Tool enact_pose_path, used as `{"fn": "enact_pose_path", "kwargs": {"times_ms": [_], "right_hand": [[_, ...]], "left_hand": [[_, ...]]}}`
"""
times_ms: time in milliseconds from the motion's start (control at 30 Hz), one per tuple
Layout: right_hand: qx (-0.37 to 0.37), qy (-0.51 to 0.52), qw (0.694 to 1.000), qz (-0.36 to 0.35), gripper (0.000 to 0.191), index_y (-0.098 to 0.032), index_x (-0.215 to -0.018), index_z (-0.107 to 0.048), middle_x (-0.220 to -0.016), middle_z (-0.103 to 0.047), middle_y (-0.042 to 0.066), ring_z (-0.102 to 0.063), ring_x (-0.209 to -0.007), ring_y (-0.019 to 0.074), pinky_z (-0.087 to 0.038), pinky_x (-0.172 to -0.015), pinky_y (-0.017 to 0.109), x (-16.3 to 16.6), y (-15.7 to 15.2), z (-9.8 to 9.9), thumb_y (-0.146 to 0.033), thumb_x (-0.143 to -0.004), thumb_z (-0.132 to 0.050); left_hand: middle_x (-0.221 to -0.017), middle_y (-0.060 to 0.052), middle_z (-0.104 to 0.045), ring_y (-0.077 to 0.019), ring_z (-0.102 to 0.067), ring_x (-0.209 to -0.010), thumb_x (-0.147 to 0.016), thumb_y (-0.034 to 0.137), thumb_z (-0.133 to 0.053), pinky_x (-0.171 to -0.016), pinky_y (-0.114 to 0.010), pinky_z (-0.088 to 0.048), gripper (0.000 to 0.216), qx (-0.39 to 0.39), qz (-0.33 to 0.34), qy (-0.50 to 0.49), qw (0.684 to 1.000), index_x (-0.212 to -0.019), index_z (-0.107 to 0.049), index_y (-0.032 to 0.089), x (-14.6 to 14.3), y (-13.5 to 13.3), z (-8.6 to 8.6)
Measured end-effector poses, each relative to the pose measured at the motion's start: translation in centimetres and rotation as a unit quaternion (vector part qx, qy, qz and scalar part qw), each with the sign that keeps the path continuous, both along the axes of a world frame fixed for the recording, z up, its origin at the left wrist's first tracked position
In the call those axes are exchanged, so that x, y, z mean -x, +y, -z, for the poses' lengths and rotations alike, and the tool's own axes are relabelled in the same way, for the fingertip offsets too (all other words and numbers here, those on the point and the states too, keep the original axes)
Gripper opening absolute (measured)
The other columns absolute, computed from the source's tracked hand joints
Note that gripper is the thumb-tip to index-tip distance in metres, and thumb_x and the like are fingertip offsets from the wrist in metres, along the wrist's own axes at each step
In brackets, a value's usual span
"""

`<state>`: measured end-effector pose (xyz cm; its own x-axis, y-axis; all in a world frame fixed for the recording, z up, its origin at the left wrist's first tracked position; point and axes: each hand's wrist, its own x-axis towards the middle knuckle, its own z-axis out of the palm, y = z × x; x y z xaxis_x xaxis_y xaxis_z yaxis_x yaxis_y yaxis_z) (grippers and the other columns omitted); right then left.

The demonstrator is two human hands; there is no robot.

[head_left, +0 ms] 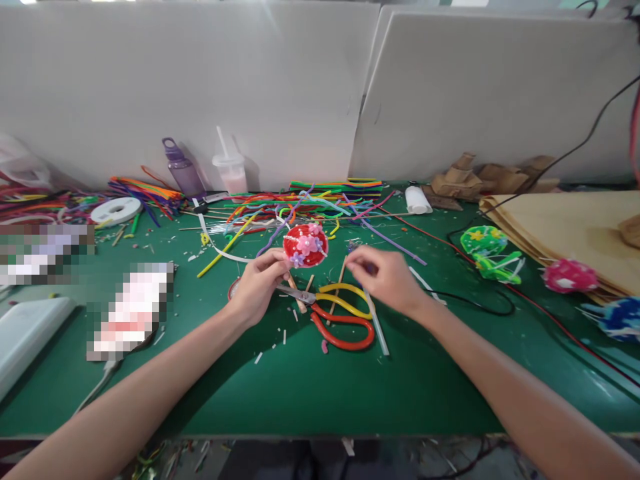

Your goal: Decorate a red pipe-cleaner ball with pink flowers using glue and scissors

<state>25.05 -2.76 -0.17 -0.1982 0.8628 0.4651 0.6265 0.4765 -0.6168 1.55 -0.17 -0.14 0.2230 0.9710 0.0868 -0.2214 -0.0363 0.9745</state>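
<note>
Pinching the red ornament point(306, 245) by its lower left edge, the left hand point(257, 283) holds it up over the green table point(300, 400). From where I stand, the ornament shows pink and lilac pieces on its face, just beyond those fingertips and between the 2 hands. The right hand point(385, 277) is curled, thumb and forefinger close together; it is a bit blurred, and I can't tell whether they grasp the thin stick point(341, 275) at their tips.

Below the fingers of both hands lie the scissors point(311, 299), 1 handle loop yellow and 1 red, their blades pointing toward the left fingers. A clear strip point(377, 327) runs down from under the right fingers, and pale scraps point(259, 358) are strewn nearer me than the left ones. Past both sets of fingers spreads a heap of pipe cleaners point(300, 207), with a purple bottle point(185, 175) and a lidded cup point(233, 175) behind, to the left. Well to the right of the right fingers sit a green ornament point(483, 240), a pink ornament point(570, 275) and a blue ornament point(620, 319), near brown sheets point(555, 220).
</note>
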Motion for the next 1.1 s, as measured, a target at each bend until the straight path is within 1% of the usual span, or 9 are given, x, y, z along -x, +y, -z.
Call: {"fn": "enact_pose_path", "kwargs": {"times_ms": [100,200,267,333,467,667,900,1000,1100], "right_hand": [[-0.092,-0.036,0.989,0.113,0.012,-0.021,-0.08,-0.062,-0.07,-0.064,0.003,-0.055,-0.06,0.0158,-0.039,-0.058,0.029,-3.0,1.4,-0.2,-0.025,-0.086,-0.053],[-0.121,-0.142,0.972,0.144,0.013,-0.02,-0.081,-0.062,-0.082,-0.067,0.007,-0.06,-0.075,0.0208,-0.043,-0.067,0.032,-4.8,2.5,0.4,-0.021,-0.085,-0.05],[-0.124,-0.183,0.965,0.14,0.013,-0.019,-0.085,-0.061,-0.088,-0.067,0.008,-0.06,-0.086,0.0236,-0.044,-0.072,0.034,-5.0,2.8,1.1,-0.017,-0.084,-0.048],[-0.114,-0.19,0.967,0.125,0.018,-0.019,-0.09,-0.059,-0.092,-0.064,0.009,-0.06,-0.09,0.0239,-0.045,-0.075,0.034,-4.6,3.0,1.5,-0.01,-0.081,-0.046],[-0.085,-0.185,0.973,0.11,0.029,-0.02,-0.093,-0.056,-0.092,-0.06,0.008,-0.059,-0.084,0.0222,-0.045,-0.073,0.033,-3.6,2.8,1.6,-0.003,-0.075,-0.042],[-0.074,-0.199,0.971,0.113,0.029,-0.02,-0.092,-0.055,-0.086,-0.056,0.008,-0.057,-0.082,0.0231,-0.044,-0.071,0.034,-3.4,2.9,1.9,-0.003,-0.072,-0.042],[-0.108,-0.168,0.974,0.106,0.027,-0.021,-0.087,-0.052,-0.084,-0.055,0.007,-0.056,-0.082,0.0226,-0.045,-0.075,0.034,-3.5,3.0,2.7,-0.002,-0.072,-0.041],[-0.132,-0.154,0.972,0.116,0.031,-0.021,-0.092,-0.052,-0.088,-0.055,0.008,-0.055,-0.084,0.0234,-0.046,-0.077,0.036,-3.5,3.1,2.9,-0.001,-0.072,-0.04],[-0.16,-0.157,0.969,0.104,0.037,-0.019,-0.099,-0.054,-0.095,-0.058,0.01,-0.055,-0.094,0.0256,-0.047,-0.083,0.039,-3.6,3.3,3.0,0.0,-0.071,-0.039]], "left_hand": [[-0.073,0.002,-0.05,-0.0092,-0.042,-0.063,-0.067,0.024,-0.07,-0.06,-0.024,-0.034,0.013,0.0,-0.005,0.007,1.0,-0.065,-0.06,0.017,0.0,0.0,0.0],[-0.072,0.002,-0.05,-0.0093,-0.042,-0.063,-0.066,0.026,-0.072,-0.059,-0.024,-0.035,0.015,0.004,-0.008,0.011,1.0,-0.065,-0.06,0.017,0.0,0.1,0.1],[-0.071,0.002,-0.05,-0.0093,-0.043,-0.063,-0.065,0.026,-0.072,-0.059,-0.024,-0.036,0.014,0.007,-0.006,0.006,1.0,-0.065,-0.061,0.017,0.0,0.2,0.1],[-0.07,0.002,-0.05,-0.0092,-0.043,-0.062,-0.065,0.024,-0.071,-0.059,-0.024,-0.036,0.012,0.008,-0.004,0.002,1.0,-0.064,-0.061,0.017,0.0,0.3,0.2],[-0.071,0.003,-0.051,-0.0094,-0.044,-0.063,-0.065,0.022,-0.069,-0.06,-0.024,-0.036,0.01,0.003,-0.006,0.004,1.0,-0.064,-0.061,0.017,-0.1,0.3,0.1],[-0.068,0.003,-0.051,-0.0094,-0.044,-0.062,-0.065,0.022,-0.069,-0.061,-0.024,-0.035,0.009,0.004,-0.004,0.003,1.0,-0.063,-0.061,0.018,-0.1,0.2,-0.1],[-0.071,0.002,-0.05,-0.0096,-0.044,-0.064,-0.066,0.022,-0.069,-0.061,-0.024,-0.036,0.01,0.0,-0.007,0.002,1.0,-0.063,-0.061,0.018,0.0,0.2,-0.1],[-0.073,0.001,-0.051,-0.0101,-0.044,-0.064,-0.066,0.022,-0.068,-0.061,-0.025,-0.037,0.01,-0.003,-0.007,0.005,1.0,-0.063,-0.06,0.018,0.0,0.3,-0.1],[-0.073,0.002,-0.051,-0.0095,-0.044,-0.064,-0.067,0.021,-0.068,-0.061,-0.025,-0.037,0.009,-0.004,-0.003,0.003,1.0,-0.063,-0.06,0.018,0.0,0.2,-0.1]]}}
